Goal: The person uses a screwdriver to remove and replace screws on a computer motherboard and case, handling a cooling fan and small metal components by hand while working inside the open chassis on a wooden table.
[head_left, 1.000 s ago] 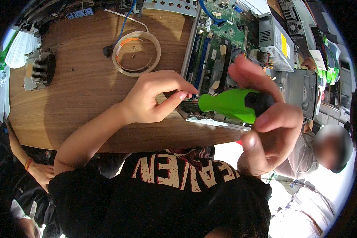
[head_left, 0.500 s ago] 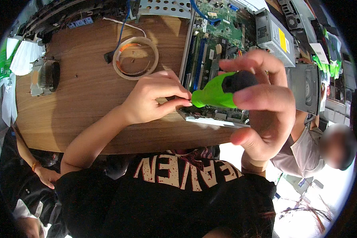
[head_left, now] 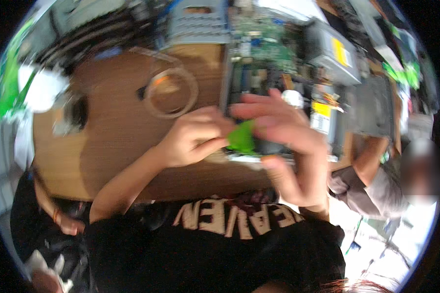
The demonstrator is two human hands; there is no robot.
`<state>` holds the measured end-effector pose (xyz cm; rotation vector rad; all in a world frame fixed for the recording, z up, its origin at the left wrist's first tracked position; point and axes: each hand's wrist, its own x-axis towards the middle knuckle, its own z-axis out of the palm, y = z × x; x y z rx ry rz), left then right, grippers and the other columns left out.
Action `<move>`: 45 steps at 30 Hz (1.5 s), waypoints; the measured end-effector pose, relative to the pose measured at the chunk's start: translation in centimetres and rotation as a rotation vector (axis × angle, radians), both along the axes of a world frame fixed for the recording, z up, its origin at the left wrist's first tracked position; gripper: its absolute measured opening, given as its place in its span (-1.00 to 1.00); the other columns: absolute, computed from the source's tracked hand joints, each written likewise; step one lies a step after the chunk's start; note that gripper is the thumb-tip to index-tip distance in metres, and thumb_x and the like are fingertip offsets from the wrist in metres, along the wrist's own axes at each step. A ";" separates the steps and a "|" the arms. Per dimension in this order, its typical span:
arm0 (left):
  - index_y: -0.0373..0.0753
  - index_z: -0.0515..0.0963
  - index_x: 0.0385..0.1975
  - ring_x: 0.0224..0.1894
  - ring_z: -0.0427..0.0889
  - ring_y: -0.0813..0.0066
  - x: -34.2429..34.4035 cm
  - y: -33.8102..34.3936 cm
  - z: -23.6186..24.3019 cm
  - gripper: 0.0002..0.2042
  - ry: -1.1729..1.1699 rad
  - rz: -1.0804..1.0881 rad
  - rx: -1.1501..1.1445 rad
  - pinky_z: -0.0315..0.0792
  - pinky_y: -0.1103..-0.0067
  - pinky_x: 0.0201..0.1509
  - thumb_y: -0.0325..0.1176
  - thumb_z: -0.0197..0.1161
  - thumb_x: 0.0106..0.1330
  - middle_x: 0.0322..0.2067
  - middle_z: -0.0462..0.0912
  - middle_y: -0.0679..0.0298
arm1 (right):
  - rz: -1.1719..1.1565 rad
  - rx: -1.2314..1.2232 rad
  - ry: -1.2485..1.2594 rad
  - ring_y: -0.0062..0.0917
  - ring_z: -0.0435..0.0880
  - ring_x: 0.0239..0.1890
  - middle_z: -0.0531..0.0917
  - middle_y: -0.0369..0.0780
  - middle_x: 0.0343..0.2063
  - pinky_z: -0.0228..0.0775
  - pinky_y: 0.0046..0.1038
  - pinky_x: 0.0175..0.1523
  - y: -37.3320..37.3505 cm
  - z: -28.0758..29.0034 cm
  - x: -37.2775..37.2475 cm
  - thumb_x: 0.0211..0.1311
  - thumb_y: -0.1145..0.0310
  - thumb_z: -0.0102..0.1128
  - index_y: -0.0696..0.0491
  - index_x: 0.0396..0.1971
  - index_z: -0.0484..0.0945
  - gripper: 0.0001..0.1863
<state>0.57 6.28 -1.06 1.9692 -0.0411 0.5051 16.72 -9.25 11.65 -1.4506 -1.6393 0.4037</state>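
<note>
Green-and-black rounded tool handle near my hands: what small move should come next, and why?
Perhaps close the right hand a little more around the green-and-black rounded tool handle: that hand looks loosely spread there, while the left hand sits close by the green end. Blur hides the exact contact.

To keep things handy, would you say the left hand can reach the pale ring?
Probably yes: the pale ring lies beyond the left hand, apparently unobstructed, though that hand is at the green handle.

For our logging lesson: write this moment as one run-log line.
left hand: at left end of green tool; right hand: at its right end; beyond: green circuit board; tabletop: pale ring; image: blurred
</note>
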 end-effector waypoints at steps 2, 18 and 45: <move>-0.31 0.68 -0.25 -0.16 0.68 0.22 -0.6 -0.3 -0.9 -0.84 0.053 0.041 -0.092 0.53 0.35 -0.05 -0.56 0.41 0.17 -0.22 0.71 0.16 | -0.042 0.013 -0.080 -0.05 0.54 0.25 0.55 0.01 0.14 0.23 0.01 0.38 0.1 -0.1 -0.4 0.25 0.18 0.40 0.05 0.13 0.57 -0.51; -0.29 0.65 -0.13 -0.12 0.66 0.45 -0.7 1.7 -5.0 -0.75 0.236 0.131 -0.605 0.52 0.48 -0.02 -0.47 0.43 0.19 -0.15 0.68 0.30 | -0.050 0.430 0.361 0.06 0.42 0.28 0.36 0.06 0.19 0.31 -0.08 0.29 2.2 -4.4 -6.4 0.11 0.41 0.41 0.10 0.12 0.39 -0.44; -0.31 0.63 -0.10 -0.10 0.65 0.50 -1.9 2.2 -3.5 -0.73 0.310 0.041 -0.810 0.52 0.50 -0.01 -0.46 0.44 0.20 -0.14 0.67 0.32 | -0.300 0.488 0.089 -0.33 0.59 -0.04 0.55 -0.24 -0.06 0.32 -0.26 0.09 0.5 -3.9 -4.4 0.01 0.23 0.53 -0.12 0.00 0.62 -0.52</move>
